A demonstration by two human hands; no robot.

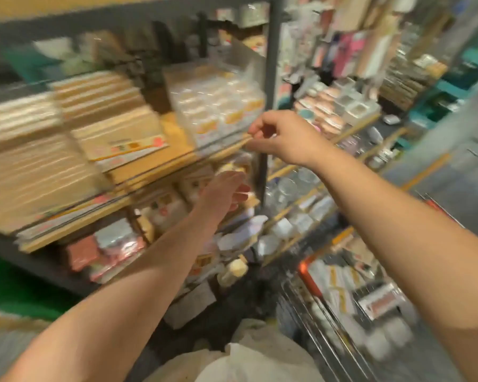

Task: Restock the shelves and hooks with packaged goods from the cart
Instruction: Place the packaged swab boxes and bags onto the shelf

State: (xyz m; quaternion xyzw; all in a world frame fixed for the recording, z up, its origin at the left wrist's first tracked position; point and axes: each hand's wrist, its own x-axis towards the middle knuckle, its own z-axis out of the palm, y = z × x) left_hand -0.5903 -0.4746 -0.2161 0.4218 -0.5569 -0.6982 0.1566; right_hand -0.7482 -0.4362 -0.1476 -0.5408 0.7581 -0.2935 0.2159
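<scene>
The whole view is blurred by motion. My right hand [278,135] is at the front edge of the wooden shelf [160,168], its thumb and fingers pinching the front corner of a clear plastic pack [218,106] of small yellow-labelled goods. My left hand [224,190] reaches under that shelf toward the packaged goods [177,199] on the level below, with fingers stretched out and nothing held. The wire cart [295,304] stands at the lower right with white and yellow packets [340,285] inside.
Stacks of flat tan packs [39,161] fill the shelf's left side. A grey upright post [273,64] ends this rack. Beyond it stand more shelves with jars and round items [329,106]. Teal crates [453,86] sit far right. A white bag [260,359] lies below me.
</scene>
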